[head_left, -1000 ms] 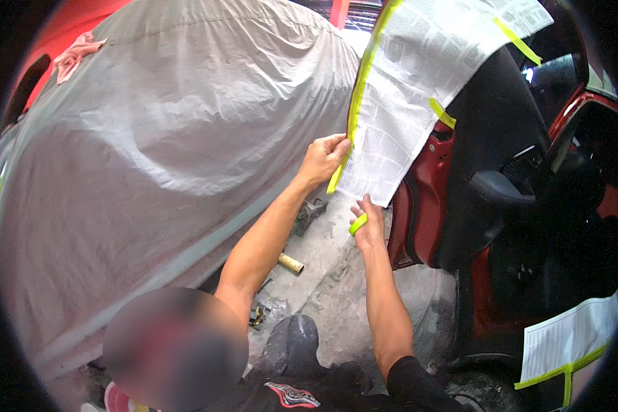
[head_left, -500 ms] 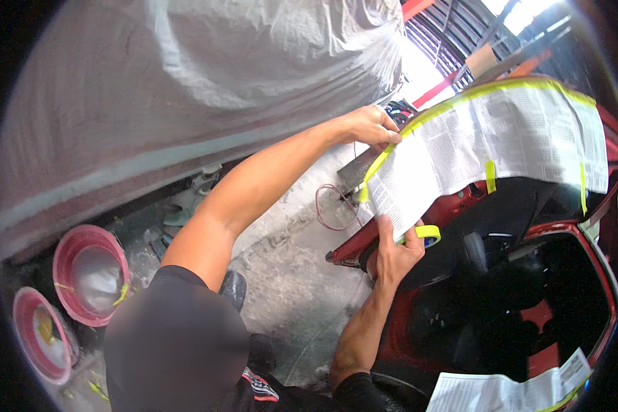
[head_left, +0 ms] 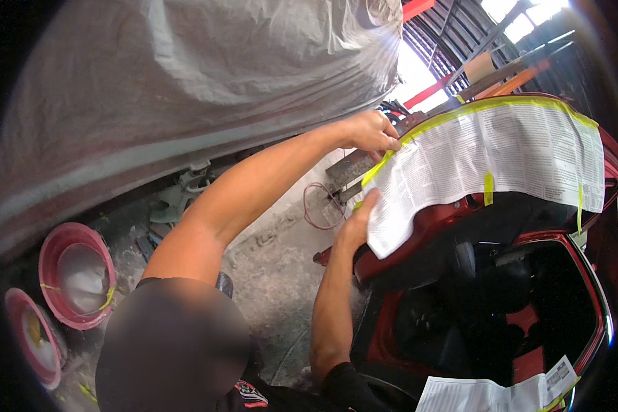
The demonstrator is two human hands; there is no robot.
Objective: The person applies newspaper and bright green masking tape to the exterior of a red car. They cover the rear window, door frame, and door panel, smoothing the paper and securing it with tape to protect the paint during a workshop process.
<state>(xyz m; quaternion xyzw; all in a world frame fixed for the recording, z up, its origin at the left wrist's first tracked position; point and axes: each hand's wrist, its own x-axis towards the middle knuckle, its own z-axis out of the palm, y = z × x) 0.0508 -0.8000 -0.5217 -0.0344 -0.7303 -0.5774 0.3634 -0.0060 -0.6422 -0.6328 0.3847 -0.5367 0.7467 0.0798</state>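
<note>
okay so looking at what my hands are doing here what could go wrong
The newspaper shows no tape at its lower left corner, so it might flap or crease near the right hand.
The left hand has its fingertips at the edge of the yellow tape; a hard tug could wrinkle or lift it.
Pink buckets stand on the floor to the left, so a careless step might knock one.

Newspaper (head_left: pixel 522 147) on car (head_left: pixel 429 223), right; tubs (head_left: pixel 50 264) on floor (head_left: pixel 271 281), lower left; cover (head_left: pixel 268 69) behind tubs, upper left.
</note>
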